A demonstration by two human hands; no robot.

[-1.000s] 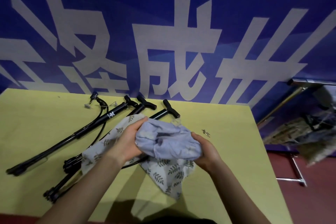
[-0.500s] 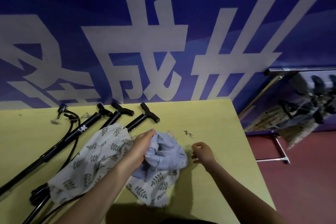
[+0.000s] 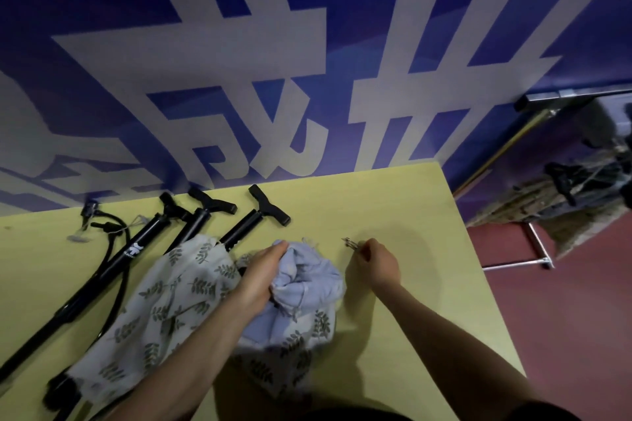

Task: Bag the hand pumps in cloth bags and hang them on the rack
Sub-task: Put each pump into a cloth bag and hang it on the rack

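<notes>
Our left hand [image 3: 263,275] still clutches the bunched cloth bag [image 3: 301,280]; right of it, our right hand [image 3: 378,261], having let go, now pinches a small metal clip [image 3: 350,243] on the bench [image 3: 427,249], presumably for hanging.

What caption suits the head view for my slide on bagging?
Left hand grips bunched leaf-print cloth bag beside three black hand pumps while right hand pinches small metal clip on yellow table.

Right hand [image 3: 376,261] off the bunched cloth bag [image 3: 304,278], now across at the small metal clip [image 3: 350,243].
</notes>
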